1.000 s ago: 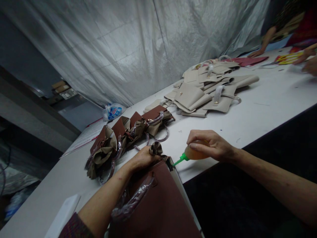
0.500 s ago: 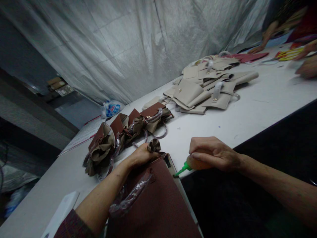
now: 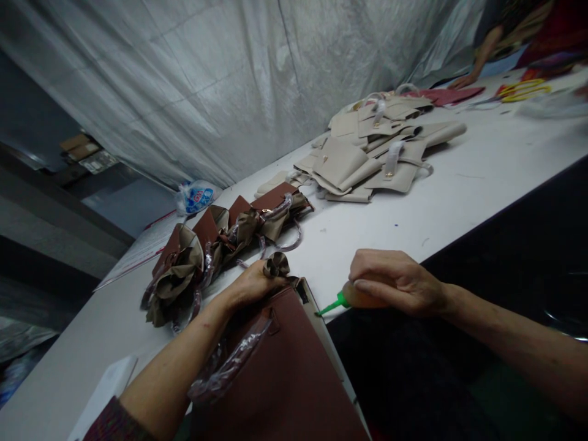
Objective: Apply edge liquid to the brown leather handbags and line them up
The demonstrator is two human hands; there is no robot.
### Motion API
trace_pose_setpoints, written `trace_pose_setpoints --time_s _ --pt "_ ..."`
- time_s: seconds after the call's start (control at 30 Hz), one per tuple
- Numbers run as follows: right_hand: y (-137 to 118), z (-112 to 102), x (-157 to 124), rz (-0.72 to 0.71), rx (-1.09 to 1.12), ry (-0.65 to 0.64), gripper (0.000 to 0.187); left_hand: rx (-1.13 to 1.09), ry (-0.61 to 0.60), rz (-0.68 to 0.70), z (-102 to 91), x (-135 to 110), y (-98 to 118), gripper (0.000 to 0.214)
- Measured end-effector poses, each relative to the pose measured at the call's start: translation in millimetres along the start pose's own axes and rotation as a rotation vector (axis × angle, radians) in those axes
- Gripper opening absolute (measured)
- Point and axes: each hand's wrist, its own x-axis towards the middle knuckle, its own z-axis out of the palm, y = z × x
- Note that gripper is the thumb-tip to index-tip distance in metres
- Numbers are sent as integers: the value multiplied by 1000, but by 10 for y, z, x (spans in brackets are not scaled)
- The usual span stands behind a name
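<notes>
A brown handbag (image 3: 285,361) lies at the table's near edge, its handle (image 3: 234,364) wrapped in clear plastic. My left hand (image 3: 257,282) is closed on the bag's top end, where a bunch of olive lining (image 3: 276,264) sticks out beside the fingers. In my right hand (image 3: 395,282) is a glue bottle (image 3: 365,297) with amber contents, fingers wrapped round it. Its green nozzle (image 3: 333,304) points left and down, the tip at the pale open side edge of the bag. Whether glue is coming out I cannot tell.
Several brown bags (image 3: 220,239) with bunched lining lie beyond my left hand. Pale beige bag pieces (image 3: 362,159) are heaped farther back. A plastic packet (image 3: 197,197) sits by the curtain (image 3: 229,92). Yellow-handled scissors (image 3: 523,90) and a co-worker's hand (image 3: 463,81) are at far right.
The whole view has shifted slightly, so things sit a little farther left. The nozzle tip stays at the bag's edge, and both hands keep their holds. The co-worker's hand at far right has moved.
</notes>
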Motion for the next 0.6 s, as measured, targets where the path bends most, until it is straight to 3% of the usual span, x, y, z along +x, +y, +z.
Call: trace_pose_setpoints --time_s 0.13,0.27,0.43,0.6 --pt "-24 3 -26 -28 49 -83 12 29 9 -17 -3 -21 55 21" --pt "-35 26 -70 1 20 34 11 45 10 -12 -7 -27 90 19" --pt "-116 43 -101 -37 57 -113 14 67 6 -23 -11 -11 24 20" --pt "-91 54 -47 -59 -21 83 11 56 19 -25 -11 2 -54 22"
